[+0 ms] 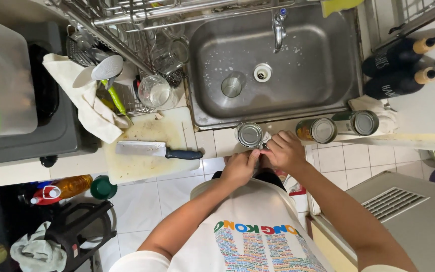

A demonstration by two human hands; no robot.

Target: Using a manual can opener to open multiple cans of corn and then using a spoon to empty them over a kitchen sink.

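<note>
Meeting beside a round steel can (249,134): left hand (239,167) and right hand (285,151); fingers curled, grip unclear.

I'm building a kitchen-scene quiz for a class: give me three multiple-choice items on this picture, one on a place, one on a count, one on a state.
1. Where does the cleaver lie?
A in the sink
B on the cutting board
C on the floor

2. How many tin cans stand along the counter edge?
A one
B three
C five

3. What is the state of the sink?
A brim-full of water
B drained, holding a glass
C stacked with plates

Answers: 1 B, its blade rests on the white cutting board. 2 B, one by the hands, two to its right. 3 B, the basin shows only droplets and one glass.
</note>
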